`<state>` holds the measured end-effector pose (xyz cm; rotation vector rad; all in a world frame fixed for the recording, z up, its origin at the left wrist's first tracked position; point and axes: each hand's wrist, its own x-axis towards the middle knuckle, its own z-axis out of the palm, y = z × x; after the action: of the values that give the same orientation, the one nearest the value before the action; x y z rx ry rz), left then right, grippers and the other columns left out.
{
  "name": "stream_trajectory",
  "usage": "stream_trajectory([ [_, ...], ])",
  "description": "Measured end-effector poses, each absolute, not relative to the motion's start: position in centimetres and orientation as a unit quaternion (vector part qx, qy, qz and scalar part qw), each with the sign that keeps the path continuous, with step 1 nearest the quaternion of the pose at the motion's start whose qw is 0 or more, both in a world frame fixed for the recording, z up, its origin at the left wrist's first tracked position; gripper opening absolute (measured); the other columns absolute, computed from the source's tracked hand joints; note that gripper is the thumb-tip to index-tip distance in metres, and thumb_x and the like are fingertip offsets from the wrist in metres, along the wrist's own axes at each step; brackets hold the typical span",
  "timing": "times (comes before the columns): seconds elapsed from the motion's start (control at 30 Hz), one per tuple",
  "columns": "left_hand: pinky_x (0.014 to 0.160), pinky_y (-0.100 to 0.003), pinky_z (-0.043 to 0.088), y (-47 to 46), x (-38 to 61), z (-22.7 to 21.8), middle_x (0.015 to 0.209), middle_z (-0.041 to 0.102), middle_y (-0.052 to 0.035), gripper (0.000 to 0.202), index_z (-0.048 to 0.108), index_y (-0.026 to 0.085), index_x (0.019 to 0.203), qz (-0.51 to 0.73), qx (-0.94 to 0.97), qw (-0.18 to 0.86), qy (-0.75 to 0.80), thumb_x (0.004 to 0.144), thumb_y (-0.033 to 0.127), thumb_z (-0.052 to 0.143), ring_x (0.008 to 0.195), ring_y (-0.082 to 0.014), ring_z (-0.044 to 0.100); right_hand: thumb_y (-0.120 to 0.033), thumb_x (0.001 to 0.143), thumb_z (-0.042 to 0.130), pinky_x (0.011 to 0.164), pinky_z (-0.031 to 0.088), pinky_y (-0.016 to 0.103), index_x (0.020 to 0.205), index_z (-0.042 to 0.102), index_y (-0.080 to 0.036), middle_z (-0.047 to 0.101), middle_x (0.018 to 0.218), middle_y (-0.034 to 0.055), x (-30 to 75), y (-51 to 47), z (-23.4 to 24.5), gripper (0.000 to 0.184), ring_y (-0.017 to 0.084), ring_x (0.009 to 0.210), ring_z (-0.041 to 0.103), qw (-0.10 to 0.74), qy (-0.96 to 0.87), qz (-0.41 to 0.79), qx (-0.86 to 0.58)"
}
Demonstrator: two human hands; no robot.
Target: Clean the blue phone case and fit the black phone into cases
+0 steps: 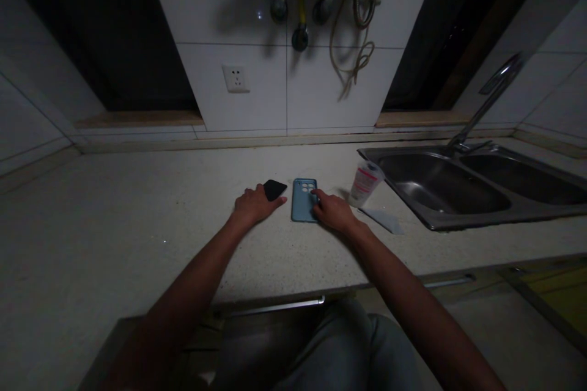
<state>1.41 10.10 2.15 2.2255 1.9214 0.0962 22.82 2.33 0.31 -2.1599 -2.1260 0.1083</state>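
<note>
A blue phone case (302, 198) lies flat on the pale speckled counter (137, 214), its camera cutouts facing up. My right hand (333, 210) rests on its right edge with the fingers curled against it. A black phone (274, 189) lies just left of the case, partly under my left hand (254, 203), whose fingers close over its near end. Both forearms reach forward from the bottom of the view.
A small white tube with a red label (365, 183) stands right of the case, beside a flat pale sheet (381, 219). A steel double sink (463, 186) with a faucet (490, 95) fills the right. Hoses (353, 6) and a wall socket (236, 79) sit on the tiled wall behind.
</note>
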Motion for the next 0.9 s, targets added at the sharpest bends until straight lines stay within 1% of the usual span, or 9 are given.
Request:
stream_trajectory([
  [0.07, 0.089, -0.048, 0.049, 10.0, 1.5, 1.9, 0.128, 0.058, -0.0285, 0.093, 0.050, 0.012, 0.135, 0.039, 0.750, 0.094, 0.654, 0.079, 0.085, 0.033, 0.114, -0.0414, 0.060, -0.030, 0.095, 0.040, 0.075, 0.045, 0.034, 0.145, 0.041, -0.018, 0.072, 0.112, 0.0164, 22.8, 2.3, 0.4, 0.052, 0.029, 0.098, 0.069, 0.049, -0.705, 0.033, -0.707],
  [0.13, 0.088, -0.047, 0.049, 9.9, 1.6, 1.7, 0.129, 0.056, -0.0292, 0.085, 0.050, 0.011, 0.135, 0.045, 0.751, 0.084, 0.653, 0.086, 0.077, 0.030, 0.113, -0.0404, 0.061, -0.031, 0.094, 0.041, 0.075, 0.044, 0.033, 0.146, 0.040, -0.020, 0.073, 0.113, 0.0155, 22.7, 2.2, 0.4, 0.053, 0.028, 0.098, 0.069, 0.044, -0.715, 0.036, -0.697],
  [0.23, 0.087, -0.044, 0.050, 9.7, 1.8, 1.6, 0.127, 0.056, -0.0288, 0.071, 0.052, 0.008, 0.131, 0.053, 0.756, 0.053, 0.650, 0.091, 0.064, 0.036, 0.110, -0.0381, 0.063, -0.032, 0.095, 0.041, 0.075, 0.044, 0.032, 0.146, 0.040, -0.021, 0.073, 0.113, 0.0147, 22.7, 2.1, 0.4, 0.053, 0.028, 0.097, 0.069, 0.046, -0.728, 0.037, -0.683],
  [0.3, 0.086, -0.042, 0.050, 9.7, 1.9, 1.5, 0.124, 0.057, -0.0281, 0.069, 0.053, 0.006, 0.129, 0.059, 0.757, 0.031, 0.650, 0.091, 0.062, 0.041, 0.108, -0.0367, 0.063, -0.032, 0.095, 0.041, 0.074, 0.044, 0.033, 0.146, 0.041, -0.021, 0.073, 0.112, 0.0150, 22.6, 2.1, 0.3, 0.052, 0.028, 0.097, 0.069, 0.049, -0.728, 0.034, -0.683],
  [0.37, 0.086, -0.042, 0.049, 9.7, 2.1, 1.3, 0.121, 0.058, -0.0275, 0.070, 0.055, 0.005, 0.127, 0.063, 0.757, 0.008, 0.650, 0.090, 0.063, 0.042, 0.107, -0.0364, 0.063, -0.031, 0.094, 0.041, 0.074, 0.044, 0.033, 0.145, 0.042, -0.020, 0.073, 0.111, 0.0153, 22.6, 2.1, 0.3, 0.052, 0.028, 0.096, 0.069, 0.051, -0.728, 0.031, -0.683],
  [0.5, 0.089, -0.047, 0.048, 9.8, 2.3, 1.0, 0.119, 0.061, -0.0268, 0.073, 0.061, 0.005, 0.120, 0.055, 0.762, -0.045, 0.644, 0.089, 0.067, 0.040, 0.110, -0.0391, 0.058, -0.031, 0.094, 0.042, 0.074, 0.044, 0.033, 0.144, 0.043, -0.020, 0.073, 0.111, 0.0151, 22.6, 2.2, 0.3, 0.052, 0.028, 0.096, 0.069, 0.049, -0.726, 0.027, -0.685],
  [0.6, 0.089, -0.047, 0.048, 9.7, 2.5, 1.1, 0.120, 0.061, -0.0269, 0.072, 0.063, 0.005, 0.118, 0.057, 0.761, -0.054, 0.644, 0.089, 0.067, 0.040, 0.110, -0.0385, 0.059, -0.031, 0.094, 0.041, 0.075, 0.043, 0.032, 0.145, 0.043, -0.020, 0.073, 0.113, 0.0147, 22.5, 2.1, 0.3, 0.052, 0.027, 0.097, 0.069, 0.044, -0.725, 0.031, -0.687],
  [0.7, 0.087, -0.047, 0.049, 9.7, 2.5, 1.3, 0.120, 0.062, -0.0270, 0.074, 0.062, 0.005, 0.120, 0.055, 0.756, -0.034, 0.652, 0.088, 0.068, 0.041, 0.109, -0.0386, 0.060, -0.031, 0.094, 0.042, 0.074, 0.043, 0.032, 0.145, 0.043, -0.021, 0.074, 0.111, 0.0139, 22.5, 2.1, 0.3, 0.052, 0.027, 0.096, 0.069, 0.049, -0.733, 0.033, -0.678],
  [0.9, 0.086, -0.046, 0.051, 10.2, 1.9, 2.1, 0.111, 0.069, -0.0266, 0.090, 0.060, 0.005, 0.122, 0.040, 0.747, 0.062, 0.661, 0.083, 0.082, 0.033, 0.104, -0.0389, 0.066, -0.031, 0.092, 0.044, 0.076, 0.042, 0.032, 0.145, 0.043, -0.021, 0.074, 0.112, 0.0122, 22.5, 1.9, 0.2, 0.054, 0.026, 0.095, 0.069, 0.063, -0.750, 0.044, -0.657],
])
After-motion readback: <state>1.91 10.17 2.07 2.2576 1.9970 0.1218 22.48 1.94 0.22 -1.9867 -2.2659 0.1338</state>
